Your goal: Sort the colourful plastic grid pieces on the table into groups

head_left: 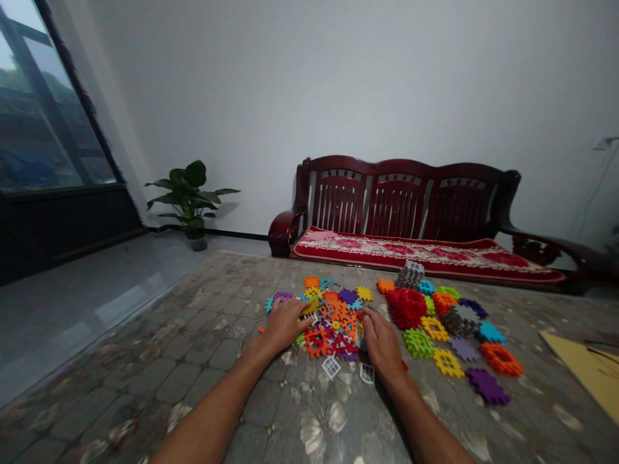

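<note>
- Loose pile of plastic building tiles [333, 319]: flat, notched pieces with comb-like edges, in orange, red, purple, yellow and teal, lying jumbled between my two hands on the table.
- White grid tiles [331, 367]: two small lattice squares lie just in front of the pile, nearer to me than my fingertips.
- Sorted stacks [407, 307]: to the right of my right hand I see a thick red stack, a grey stack beyond it and another grey one farther right, with single green, yellow, orange and purple tiles spread flat around them.
- Left hand [285, 324]: palm down, fingers loosely curled at the left edge of the pile, with a yellow tile [309, 307] at the fingertips; I cannot tell whether it pinches that piece or only rests on it.
- Right hand [382, 341]: palm down, fingers spread and relaxed, lying on the right edge of the pile; it grips nothing that I can see.
- Table [203, 335]: covered in a glossy grey cloth printed with a stone pattern and pale flowers.
- Yellow sheet [587, 367]: flat, far right of my right hand.
- Beyond the hands: a dark red wooden bench [401, 200] with a red patterned cushion, a potted plant [191, 196] by the white wall, and a large window [43, 109] to the left.
</note>
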Demonstrator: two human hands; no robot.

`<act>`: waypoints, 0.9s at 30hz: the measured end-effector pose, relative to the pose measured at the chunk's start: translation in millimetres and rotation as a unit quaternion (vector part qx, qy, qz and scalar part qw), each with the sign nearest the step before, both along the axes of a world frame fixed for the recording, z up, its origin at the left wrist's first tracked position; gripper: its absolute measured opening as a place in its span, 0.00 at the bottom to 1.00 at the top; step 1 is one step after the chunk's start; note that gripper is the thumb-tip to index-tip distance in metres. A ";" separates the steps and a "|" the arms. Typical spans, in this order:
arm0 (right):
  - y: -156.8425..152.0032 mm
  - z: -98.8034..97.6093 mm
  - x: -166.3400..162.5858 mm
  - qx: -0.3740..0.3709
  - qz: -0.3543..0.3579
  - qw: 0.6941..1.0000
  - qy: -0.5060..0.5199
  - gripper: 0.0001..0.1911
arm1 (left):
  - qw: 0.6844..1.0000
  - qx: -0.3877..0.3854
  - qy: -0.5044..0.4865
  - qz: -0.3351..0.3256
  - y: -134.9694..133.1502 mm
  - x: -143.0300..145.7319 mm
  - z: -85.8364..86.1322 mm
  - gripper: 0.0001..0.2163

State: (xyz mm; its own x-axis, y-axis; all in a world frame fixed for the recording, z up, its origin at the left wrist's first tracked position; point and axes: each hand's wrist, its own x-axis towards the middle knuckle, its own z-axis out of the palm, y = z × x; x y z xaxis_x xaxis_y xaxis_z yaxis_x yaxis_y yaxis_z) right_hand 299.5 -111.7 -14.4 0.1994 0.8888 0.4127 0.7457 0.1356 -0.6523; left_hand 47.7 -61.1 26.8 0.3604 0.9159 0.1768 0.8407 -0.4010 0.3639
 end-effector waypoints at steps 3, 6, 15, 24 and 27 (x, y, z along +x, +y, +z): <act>-1.4 3.6 -1.8 0.005 0.006 1.000 0.005 0.22 | 1.000 0.000 -0.002 0.012 2.5 1.6 -2.3 0.15; -1.8 4.5 -2.5 0.015 0.012 1.000 0.008 0.20 | 1.000 0.002 0.004 0.028 6.5 -1.6 -1.8 0.13; -0.3 1.6 -2.4 0.033 0.018 0.999 0.021 0.17 | 0.994 0.078 -0.042 0.065 6.8 -12.4 1.1 0.17; 1.6 0.2 -1.4 0.060 0.019 0.997 0.051 0.18 | 0.996 0.053 0.004 -0.075 -2.4 -11.7 17.4 0.06; 1.2 0.6 -1.6 0.065 0.019 0.996 0.052 0.18 | 0.995 0.017 0.024 -0.098 0.4 -18.7 18.7 0.05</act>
